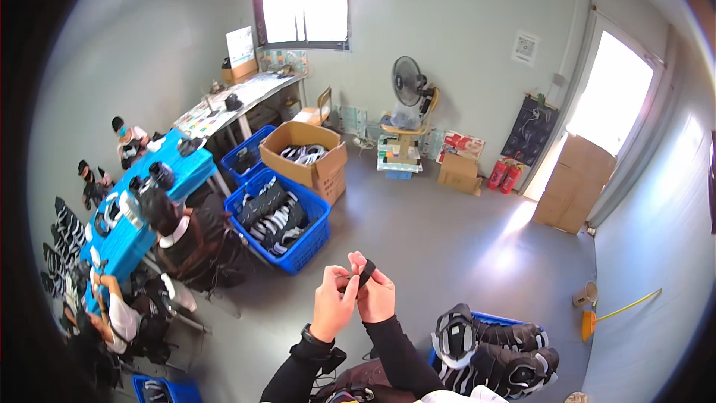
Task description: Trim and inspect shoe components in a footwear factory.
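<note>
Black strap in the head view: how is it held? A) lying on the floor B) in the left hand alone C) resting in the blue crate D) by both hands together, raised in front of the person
D: the left hand and right hand meet around the black strap, pinching it between their fingers above the grey floor.

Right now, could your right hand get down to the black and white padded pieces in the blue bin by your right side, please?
Probably yes. The right hand is pinching a small black strap together with the left hand, so it would need to let go first. Nothing stands between it and the padded pieces in the blue bin below.
</note>
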Action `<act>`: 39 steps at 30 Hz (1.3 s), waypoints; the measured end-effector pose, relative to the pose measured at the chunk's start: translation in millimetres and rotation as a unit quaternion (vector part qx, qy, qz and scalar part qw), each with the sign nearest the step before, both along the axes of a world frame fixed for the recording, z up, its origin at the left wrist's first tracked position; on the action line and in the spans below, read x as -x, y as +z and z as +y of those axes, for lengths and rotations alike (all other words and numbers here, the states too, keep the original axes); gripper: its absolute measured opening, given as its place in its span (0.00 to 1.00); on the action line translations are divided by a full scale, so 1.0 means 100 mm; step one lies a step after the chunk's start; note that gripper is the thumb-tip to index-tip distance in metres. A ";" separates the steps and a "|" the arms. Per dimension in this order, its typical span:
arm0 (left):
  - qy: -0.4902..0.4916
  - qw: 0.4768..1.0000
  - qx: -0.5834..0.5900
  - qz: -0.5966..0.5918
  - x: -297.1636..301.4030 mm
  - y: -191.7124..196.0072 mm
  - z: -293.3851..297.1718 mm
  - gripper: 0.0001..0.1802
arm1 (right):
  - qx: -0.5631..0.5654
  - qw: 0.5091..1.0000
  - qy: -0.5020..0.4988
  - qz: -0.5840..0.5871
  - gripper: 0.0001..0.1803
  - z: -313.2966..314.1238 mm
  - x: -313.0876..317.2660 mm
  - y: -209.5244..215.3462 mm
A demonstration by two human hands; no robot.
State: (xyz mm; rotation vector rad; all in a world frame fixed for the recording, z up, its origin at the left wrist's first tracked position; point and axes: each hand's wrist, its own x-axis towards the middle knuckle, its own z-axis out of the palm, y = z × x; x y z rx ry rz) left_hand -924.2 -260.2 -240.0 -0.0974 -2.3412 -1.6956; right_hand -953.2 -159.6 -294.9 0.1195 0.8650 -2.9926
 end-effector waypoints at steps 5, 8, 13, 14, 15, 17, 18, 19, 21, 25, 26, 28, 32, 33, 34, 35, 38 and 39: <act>-0.066 0.994 0.060 0.063 1.44 0.03 0.53 0.08 | -0.191 0.968 0.100 0.126 0.32 0.74 1.60 -0.42; -0.001 0.984 0.085 0.154 2.15 0.01 0.63 0.08 | -0.330 0.925 0.068 0.174 0.37 0.65 2.54 -0.40; -0.112 0.988 0.031 0.100 3.13 0.29 1.06 0.09 | -0.216 0.960 0.016 0.175 0.42 1.24 3.31 -0.03; -0.162 0.980 0.020 0.117 3.44 0.15 1.13 0.08 | -0.087 0.991 0.084 0.050 0.42 1.49 3.20 0.51; -0.198 0.976 -0.020 0.083 3.57 0.35 1.35 0.07 | -0.006 0.992 0.042 0.120 0.42 1.69 3.30 0.44; -0.235 0.966 0.043 0.102 3.96 0.37 1.50 0.06 | -0.056 0.964 -0.095 0.243 0.44 1.81 3.55 0.61; -0.236 0.957 0.076 0.149 4.04 0.53 1.60 0.05 | -0.060 0.963 -0.100 0.242 0.44 1.87 3.70 0.61; -0.240 0.957 0.072 0.148 4.20 0.50 1.62 0.05 | -0.152 0.947 -0.126 0.252 0.44 1.95 3.88 0.58; -0.295 0.944 0.039 0.144 4.58 0.38 1.67 0.05 | -0.247 0.920 -0.154 0.261 0.45 2.03 4.25 0.44; -0.320 0.911 0.085 0.246 5.22 0.39 1.62 0.04 | -0.264 0.926 -0.173 0.209 0.46 1.93 4.98 0.14; -0.347 0.900 0.086 0.248 5.27 0.35 1.61 0.05 | -0.491 0.813 -0.302 0.085 0.47 1.87 5.25 -0.01; -0.413 0.862 0.117 0.269 5.41 0.21 1.75 0.07 | -0.590 0.670 -0.421 -0.164 0.52 2.27 5.82 -0.12; -0.471 0.841 0.125 0.237 6.13 0.25 1.52 0.09 | -0.062 0.892 -0.437 -0.101 0.38 2.33 6.34 0.72; -0.473 0.837 0.121 0.245 6.29 0.35 1.45 0.09 | -0.057 0.877 -0.473 -0.063 0.35 2.40 6.47 0.70; -0.496 0.829 0.131 0.223 6.40 0.45 1.31 0.09 | -0.083 0.857 -0.506 -0.046 0.31 2.43 6.60 0.65; -0.518 0.819 0.141 0.200 6.53 0.51 1.23 0.09 | -0.132 0.830 -0.540 -0.042 0.28 2.41 6.77 0.58; -0.511 0.808 0.147 0.255 6.83 0.40 1.37 0.12 | -0.509 0.565 -0.640 -0.112 0.20 2.35 7.26 0.47; -0.492 0.808 0.177 0.271 6.86 0.38 1.46 0.12 | -0.634 0.439 -0.628 -0.105 0.18 2.23 7.40 0.40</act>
